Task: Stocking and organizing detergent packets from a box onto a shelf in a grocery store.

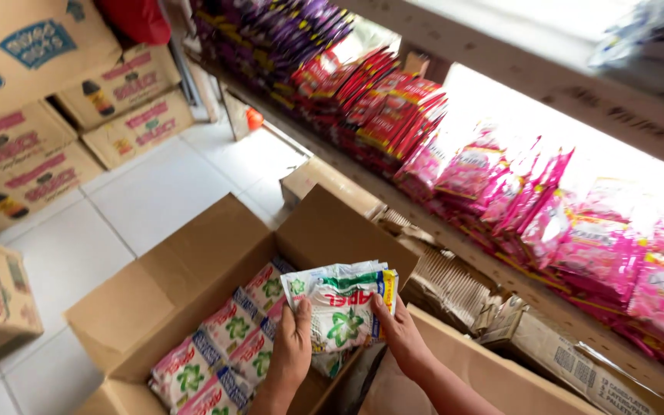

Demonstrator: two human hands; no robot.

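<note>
Stack of white-and-green detergent sachets (341, 303) held up over the open cardboard box (194, 253), both hands clamped on it. Left hand (293, 346) grips the stack's lower left edge, thumb on the front face. Right hand (400, 329) grips the lower right edge, thumb across the front, fingers behind. Stack sits just above the box's right corner, slightly tilted, several sachets fanned at the top.

Inside the box: more detergent sachets (224, 350) of the same kind, lying flat in overlapping rows, pink, white and green fronts up. Box flaps open, far flap standing upright behind the held stack.

Right of the box: another brown carton (555, 350) with crumpled brown paper in it, lying against the shelf base. Shelf (501, 77) runs diagonally across the upper right; hanging pink sachet strips (570, 223) nearest, red sachet packs (386, 107) further along, purple sachet packs (278, 31) at the far end.

White tiled floor (140, 200) to the left. Stacked printed cartons (48, 131) along the upper left, one more carton at the left edge.
</note>
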